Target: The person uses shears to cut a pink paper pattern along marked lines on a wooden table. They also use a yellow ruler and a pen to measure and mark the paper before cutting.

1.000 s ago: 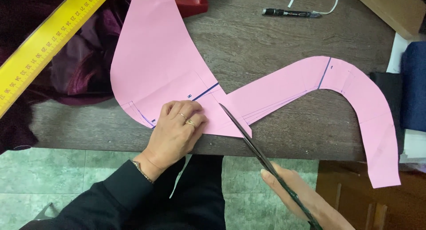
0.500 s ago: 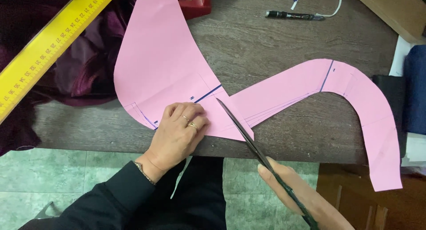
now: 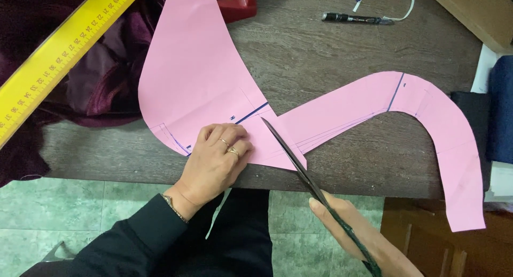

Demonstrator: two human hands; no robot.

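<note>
While the left hand [image 3: 216,157] lies flat, fingers [image 3: 227,133] released, pinning the pink paper pattern [image 3: 197,79] to the table [image 3: 331,47], the right hand [image 3: 358,229] grasps scissors [image 3: 291,154] cutting its near edge.

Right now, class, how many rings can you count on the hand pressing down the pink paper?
2. Both sit on the left hand: one ring further up, another ring nearer the paper's lower edge. Others may be hidden.
</note>
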